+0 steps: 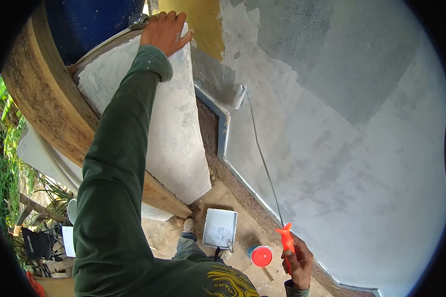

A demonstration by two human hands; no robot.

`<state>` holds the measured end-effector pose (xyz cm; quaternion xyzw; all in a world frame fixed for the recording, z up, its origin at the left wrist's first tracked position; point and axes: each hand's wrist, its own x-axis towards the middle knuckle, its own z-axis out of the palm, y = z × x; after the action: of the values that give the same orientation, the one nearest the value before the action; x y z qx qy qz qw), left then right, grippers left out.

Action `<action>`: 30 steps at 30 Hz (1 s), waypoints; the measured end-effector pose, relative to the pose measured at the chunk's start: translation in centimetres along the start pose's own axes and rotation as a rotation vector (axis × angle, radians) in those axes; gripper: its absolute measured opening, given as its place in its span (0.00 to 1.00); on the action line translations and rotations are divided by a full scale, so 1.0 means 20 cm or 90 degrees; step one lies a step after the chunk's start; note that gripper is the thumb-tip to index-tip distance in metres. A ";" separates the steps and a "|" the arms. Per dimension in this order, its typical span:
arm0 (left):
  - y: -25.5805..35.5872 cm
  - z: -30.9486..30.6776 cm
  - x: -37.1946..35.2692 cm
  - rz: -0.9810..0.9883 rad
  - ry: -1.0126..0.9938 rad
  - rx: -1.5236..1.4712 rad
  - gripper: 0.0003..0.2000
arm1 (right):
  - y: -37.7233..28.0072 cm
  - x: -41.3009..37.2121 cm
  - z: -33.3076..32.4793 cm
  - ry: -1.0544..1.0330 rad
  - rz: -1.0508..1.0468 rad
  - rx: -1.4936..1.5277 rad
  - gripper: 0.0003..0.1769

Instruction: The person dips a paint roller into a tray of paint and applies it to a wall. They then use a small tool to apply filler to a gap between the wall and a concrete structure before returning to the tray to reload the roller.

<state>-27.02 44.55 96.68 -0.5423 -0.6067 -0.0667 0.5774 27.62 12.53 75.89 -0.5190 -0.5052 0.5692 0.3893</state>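
Note:
My right hand (298, 262) is closed round the orange handle (287, 242) of a small paint roller. Its thin metal rod runs up to the white roller head (239, 97), which touches the grey and white painted wall (327, 163) beside the blue-grey edging. My left hand (166, 33) lies at the top of the white curved panel (171, 128), fingers bent over its upper edge. A metal fitting is next to those fingers.
On the ground below stand a paint tray (220, 227) and a bucket with a red lid (261, 256). A curved wooden beam (49, 94) passes at the left, near a dark blue surface (91, 24). Plants (7, 168) and a black bag (37, 243) are farther left.

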 end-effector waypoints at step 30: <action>0.00 0.03 0.00 0.005 -0.014 0.040 0.26 | -0.15 0.77 0.53 -0.057 -0.109 -0.051 0.27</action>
<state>-27.51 44.95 96.43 -0.5269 -0.6127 -0.0394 0.5877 14.59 26.10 75.20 -0.4631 -0.5867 0.5358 0.3926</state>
